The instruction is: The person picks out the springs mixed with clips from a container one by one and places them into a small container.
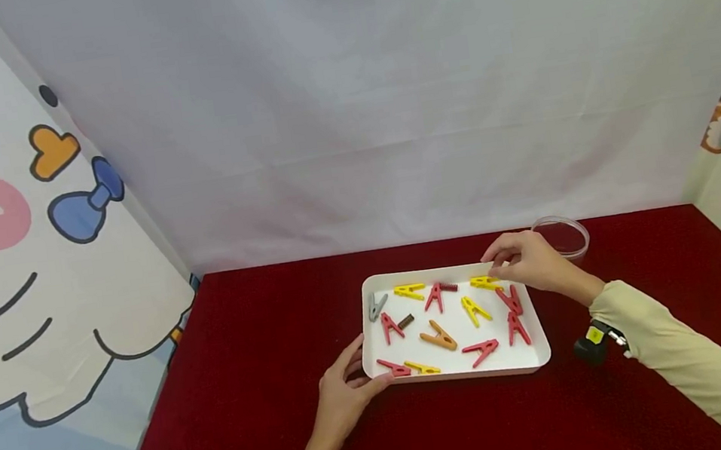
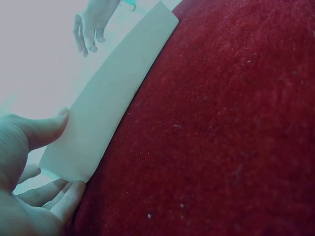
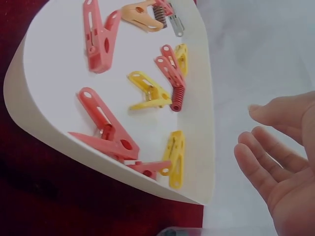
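A white tray point(image 1: 445, 375) lies on the red cloth, holding several plastic clothespins in red, yellow, orange and grey. My left hand point(image 1: 345, 394) grips the tray's near left corner, its thumb point(image 2: 51, 129) against the near wall and its fingers round the corner. Over the tray's far right edge, my right hand point(image 1: 528, 261) has its thumb and loosely bent fingers apart, with nothing between them. Nearest to it is a yellow clothespin point(image 3: 176, 160) by the tray wall. A red clothespin point(image 3: 106, 125) lies beside it, overlapping another red one.
Two small coils lie among the clothespins: a dark red spring point(image 3: 178, 98) and a brown spring point(image 1: 405, 322). A clear round dish point(image 1: 576, 253) stands behind the right hand, near the cloth's far edge. White fabric point(image 1: 385, 100) hangs behind the table.
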The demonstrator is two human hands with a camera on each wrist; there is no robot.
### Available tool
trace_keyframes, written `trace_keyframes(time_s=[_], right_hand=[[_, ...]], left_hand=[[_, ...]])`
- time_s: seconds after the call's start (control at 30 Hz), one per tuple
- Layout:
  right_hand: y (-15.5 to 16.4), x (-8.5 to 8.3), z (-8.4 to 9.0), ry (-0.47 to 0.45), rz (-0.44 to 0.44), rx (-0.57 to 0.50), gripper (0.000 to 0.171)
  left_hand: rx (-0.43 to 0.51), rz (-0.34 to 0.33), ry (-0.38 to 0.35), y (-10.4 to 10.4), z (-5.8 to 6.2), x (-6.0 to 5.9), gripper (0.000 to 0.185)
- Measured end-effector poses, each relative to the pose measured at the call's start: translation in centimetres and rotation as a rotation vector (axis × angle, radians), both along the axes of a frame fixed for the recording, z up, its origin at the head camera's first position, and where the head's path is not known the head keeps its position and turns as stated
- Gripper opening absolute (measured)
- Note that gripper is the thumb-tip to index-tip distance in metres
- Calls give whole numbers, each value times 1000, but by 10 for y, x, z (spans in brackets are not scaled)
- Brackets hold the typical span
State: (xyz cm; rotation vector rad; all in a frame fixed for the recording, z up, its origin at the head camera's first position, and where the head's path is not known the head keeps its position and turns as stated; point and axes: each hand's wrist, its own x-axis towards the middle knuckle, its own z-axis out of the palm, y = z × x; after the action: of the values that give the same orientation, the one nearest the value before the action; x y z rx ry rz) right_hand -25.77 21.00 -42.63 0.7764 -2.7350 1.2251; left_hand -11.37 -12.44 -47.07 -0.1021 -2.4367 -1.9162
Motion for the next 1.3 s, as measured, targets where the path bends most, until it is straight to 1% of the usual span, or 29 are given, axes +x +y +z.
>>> trace_keyframes(time_s=[0.2,0.33,0.5,0.63,0.93,1.13,1.3], right_hand=[[-6,-2,-9,-60,10,4,16],[-13,-3,-12,-68,6,16,16],[-21,-4,-15,-92,5,26,17],[-28,-5,-17,-111,29,45,17],[-44,-11,-26,-73,64,87,15],[-52,-14,-28,-67,51,136,13],[-61,-14,-31,-62,32,177,15]], left_hand=[[-9,4,1,1,3,-1,71],[-12,9,4,1,4,-1,71],[-11,7,-3,-1,3,-1,71],[-11,0,2,-2,1,-2,71],[-22,6,6,-3,1,0,71],[-23,2,-5,-2,2,1,70],[-20,-6,-5,-3,2,0,69]])
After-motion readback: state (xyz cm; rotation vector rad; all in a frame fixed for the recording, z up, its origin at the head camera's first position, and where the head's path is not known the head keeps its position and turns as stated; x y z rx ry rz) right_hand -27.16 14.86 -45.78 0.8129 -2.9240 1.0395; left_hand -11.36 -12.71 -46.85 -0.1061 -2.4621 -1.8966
